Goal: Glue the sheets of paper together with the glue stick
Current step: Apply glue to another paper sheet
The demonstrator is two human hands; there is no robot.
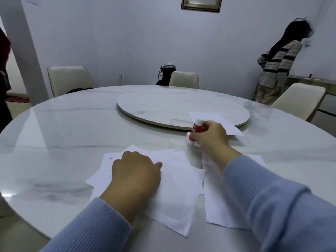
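A loose stack of white paper sheets (174, 190) lies on the marble table in front of me. My left hand (135, 172) rests flat on the stack's left part, fingers together. Beyond the stack's far right corner, my right hand (211, 137) grips a red and white glue stick (195, 129), held tilted with its lower end near the tabletop. A small white piece, perhaps its cap (187, 135), sits right beside that end. Another white sheet (221, 202) lies under my right forearm. One more sheet (216, 122) lies partly on the turntable's edge.
The round marble table (72, 135) carries a raised turntable (163, 108) at its centre. Cream chairs (70, 80) stand around the far side. A person in a striped sweater (278, 68) stands at the back right wall, facing away.
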